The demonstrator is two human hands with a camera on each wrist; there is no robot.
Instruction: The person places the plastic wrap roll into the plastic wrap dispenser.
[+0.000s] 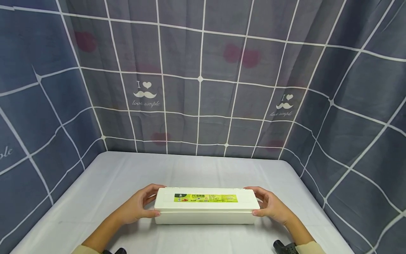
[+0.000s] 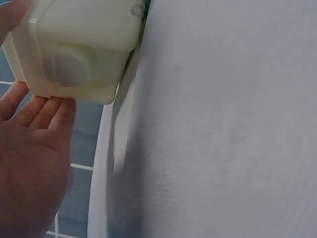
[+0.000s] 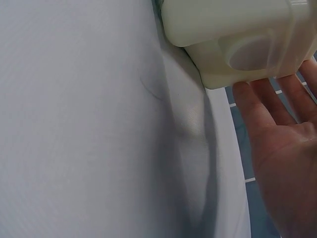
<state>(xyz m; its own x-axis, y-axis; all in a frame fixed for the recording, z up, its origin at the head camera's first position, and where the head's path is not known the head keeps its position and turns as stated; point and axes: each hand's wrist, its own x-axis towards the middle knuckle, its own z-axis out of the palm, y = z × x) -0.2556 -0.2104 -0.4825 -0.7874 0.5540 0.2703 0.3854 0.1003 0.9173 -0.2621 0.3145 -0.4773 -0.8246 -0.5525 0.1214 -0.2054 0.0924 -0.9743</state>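
Observation:
A long white cling film dispenser box [image 1: 207, 217] lies crosswise near the front of the white-covered table, with its lid down. A green and yellow label [image 1: 206, 198] with printed characters runs along its top. My left hand [image 1: 139, 205] holds the left end, thumb at the front and fingers at the back. At the opposite end my right hand [image 1: 272, 205] grips the box the same way. The left wrist view shows the box's end face [image 2: 74, 64] with a round recess and fingertips against its far side. A matching end [image 3: 247, 52] appears in the right wrist view.
White cloth [image 1: 190, 169] covers the table. Dark blue-grey curtains with white grid lines [image 1: 180, 91] enclose it at the back and both sides. Black wrist devices [image 1: 285, 247] show at the bottom edge, by the beige sleeves [image 1: 309, 248].

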